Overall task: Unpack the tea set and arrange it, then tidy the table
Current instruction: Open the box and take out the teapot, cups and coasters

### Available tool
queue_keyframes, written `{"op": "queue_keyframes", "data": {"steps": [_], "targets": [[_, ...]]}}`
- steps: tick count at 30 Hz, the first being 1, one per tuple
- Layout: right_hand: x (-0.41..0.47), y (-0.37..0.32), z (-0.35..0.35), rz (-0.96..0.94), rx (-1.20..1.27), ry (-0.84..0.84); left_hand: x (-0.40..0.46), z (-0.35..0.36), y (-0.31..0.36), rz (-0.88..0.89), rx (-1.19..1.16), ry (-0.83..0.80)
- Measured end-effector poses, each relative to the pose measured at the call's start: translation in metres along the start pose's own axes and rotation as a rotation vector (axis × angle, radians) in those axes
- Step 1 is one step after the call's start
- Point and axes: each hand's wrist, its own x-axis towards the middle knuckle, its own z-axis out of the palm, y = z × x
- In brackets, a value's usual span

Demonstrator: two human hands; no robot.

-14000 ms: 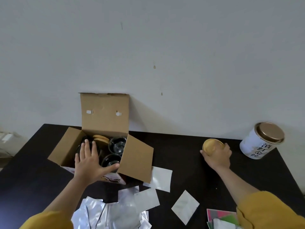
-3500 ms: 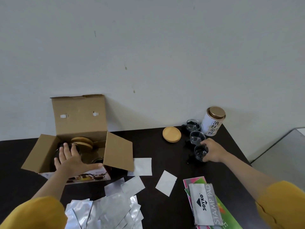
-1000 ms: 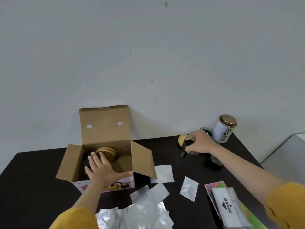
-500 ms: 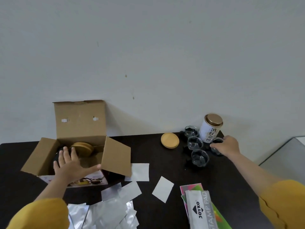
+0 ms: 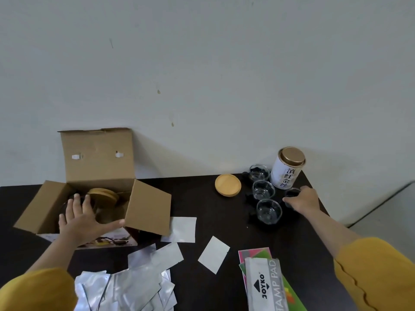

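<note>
An open cardboard box (image 5: 148,207) sits at the left of the dark table (image 5: 202,209). Inside it are stacked wooden coasters (image 5: 103,195) and a dark glass item I cannot make out. My left hand (image 5: 85,221) lies flat over the box's front edge, fingers spread. At the back right, three glass cups (image 5: 263,190) stand in a row beside one wooden coaster (image 5: 228,185). My right hand (image 5: 302,199) is closed on a fourth glass cup (image 5: 292,194), set on the table by the tin.
A white tea tin (image 5: 287,168) with a gold lid stands at the back right corner. Several silver foil sachets (image 5: 125,283) lie at the front, with two white ones (image 5: 213,254) nearby. A stamp pad packet (image 5: 267,286) on coloured paper lies front right. The table edge runs close to my right hand.
My right hand carried a glass cup from the box across to the right and set it down beside the tin, where it stays. My left hand has stayed on the box.
</note>
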Motion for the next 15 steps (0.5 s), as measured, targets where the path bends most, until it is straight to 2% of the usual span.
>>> {"op": "queue_keyframes", "data": {"steps": [7,15], "targets": [[-0.030,-0.019,-0.012,-0.060,-0.005,-0.002,0.004,0.004,-0.003,0.015,0.002,0.005],[-0.104,-0.089,0.002,-0.294,0.095,0.013,-0.002,-0.003,0.001,0.033,0.031,-0.036]]}}
